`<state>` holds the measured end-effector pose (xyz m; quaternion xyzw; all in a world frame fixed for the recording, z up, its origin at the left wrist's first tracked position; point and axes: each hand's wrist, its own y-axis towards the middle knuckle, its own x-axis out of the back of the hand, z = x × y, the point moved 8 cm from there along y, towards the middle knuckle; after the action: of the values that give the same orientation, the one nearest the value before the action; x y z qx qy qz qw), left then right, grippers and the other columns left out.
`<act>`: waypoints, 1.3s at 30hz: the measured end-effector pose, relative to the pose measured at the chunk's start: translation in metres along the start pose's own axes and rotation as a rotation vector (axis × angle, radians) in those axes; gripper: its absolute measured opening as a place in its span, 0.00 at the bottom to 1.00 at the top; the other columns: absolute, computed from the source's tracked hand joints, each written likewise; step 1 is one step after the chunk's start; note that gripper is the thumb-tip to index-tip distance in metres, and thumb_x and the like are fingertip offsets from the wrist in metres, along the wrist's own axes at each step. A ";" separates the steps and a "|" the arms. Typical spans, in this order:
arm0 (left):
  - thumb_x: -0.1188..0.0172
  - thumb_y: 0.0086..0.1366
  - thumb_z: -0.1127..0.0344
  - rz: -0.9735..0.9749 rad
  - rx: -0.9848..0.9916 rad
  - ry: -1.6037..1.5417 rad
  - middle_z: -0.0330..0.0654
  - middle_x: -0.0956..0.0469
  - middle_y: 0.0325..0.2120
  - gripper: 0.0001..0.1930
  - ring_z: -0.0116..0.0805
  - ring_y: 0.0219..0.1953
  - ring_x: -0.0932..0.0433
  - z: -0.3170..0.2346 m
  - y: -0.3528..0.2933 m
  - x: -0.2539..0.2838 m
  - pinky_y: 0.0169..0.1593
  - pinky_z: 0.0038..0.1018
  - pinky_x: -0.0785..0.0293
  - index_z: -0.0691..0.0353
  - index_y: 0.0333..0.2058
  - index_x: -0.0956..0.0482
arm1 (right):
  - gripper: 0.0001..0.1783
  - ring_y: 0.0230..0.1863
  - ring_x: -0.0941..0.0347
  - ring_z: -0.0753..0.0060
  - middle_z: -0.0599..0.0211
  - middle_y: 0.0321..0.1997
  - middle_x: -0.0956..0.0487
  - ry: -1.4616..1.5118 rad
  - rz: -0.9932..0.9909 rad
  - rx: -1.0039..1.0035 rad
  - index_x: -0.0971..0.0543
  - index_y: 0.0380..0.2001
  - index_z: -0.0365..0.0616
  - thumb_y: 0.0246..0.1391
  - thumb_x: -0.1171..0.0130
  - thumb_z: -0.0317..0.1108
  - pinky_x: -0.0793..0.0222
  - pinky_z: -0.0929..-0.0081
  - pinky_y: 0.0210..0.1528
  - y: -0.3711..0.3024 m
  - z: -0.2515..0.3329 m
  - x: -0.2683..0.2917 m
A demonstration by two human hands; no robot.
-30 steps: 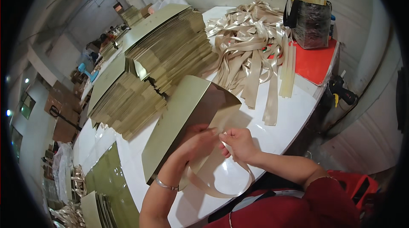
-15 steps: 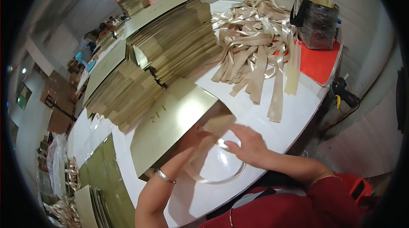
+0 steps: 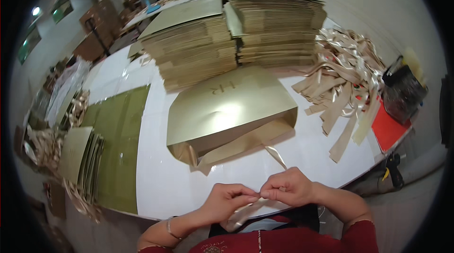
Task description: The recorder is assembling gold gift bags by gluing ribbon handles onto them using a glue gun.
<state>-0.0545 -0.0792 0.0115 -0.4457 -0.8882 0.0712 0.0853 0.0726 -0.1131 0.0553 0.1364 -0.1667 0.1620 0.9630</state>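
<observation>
We see left hand (image 3: 226, 203) and right hand (image 3: 292, 189) meeting, fingertips pinched closed on a beige ribbon (image 3: 275, 157). It runs up to the gold bag (image 3: 231, 106), lying on the white table (image 3: 165, 184), mouth toward us. Paper stacks (image 3: 189, 47) behind; ribbon pile (image 3: 343, 80) right.

A pale wall (image 3: 373, 5) rises beyond the white table (image 3: 163, 172), lights (image 3: 36, 11) glowing near windows (image 3: 29, 46) at left.

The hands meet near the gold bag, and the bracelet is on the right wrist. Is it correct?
In the head view, the bracelet is on the left wrist, not the right; the left hand and right hand meet near the gold bag.
</observation>
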 end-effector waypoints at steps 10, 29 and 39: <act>0.48 0.63 0.73 -0.628 0.042 -0.565 0.46 0.23 0.25 0.04 0.32 0.26 0.23 0.063 0.029 0.101 0.36 0.28 0.23 0.69 0.34 0.29 | 0.22 0.41 0.29 0.66 0.59 0.40 0.22 -0.421 0.496 -0.468 0.23 0.45 0.43 0.49 0.43 0.44 0.36 0.70 0.46 0.144 -0.095 -0.004; 0.42 0.62 0.62 -0.677 0.053 -0.562 0.38 0.27 0.12 0.12 0.20 0.07 0.41 0.064 0.036 0.081 0.11 0.16 0.48 0.65 0.25 0.26 | 0.25 0.44 0.29 0.69 0.61 0.42 0.22 -0.116 0.109 -0.580 0.20 0.41 0.42 0.43 0.37 0.48 0.39 0.76 0.51 0.143 -0.104 0.014; 0.51 0.67 0.58 -0.503 0.158 -0.469 0.43 0.26 0.16 0.15 0.29 0.14 0.28 0.067 0.053 0.059 0.18 0.25 0.29 0.66 0.28 0.29 | 0.29 0.44 0.30 0.72 0.63 0.40 0.23 -0.356 0.283 -0.560 0.23 0.45 0.41 0.44 0.38 0.51 0.38 0.76 0.50 0.137 -0.110 0.017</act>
<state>-0.0624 -0.0037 -0.0594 -0.1766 -0.9575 0.2166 -0.0719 0.0691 0.0507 -0.0095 -0.1311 -0.3868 0.2154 0.8870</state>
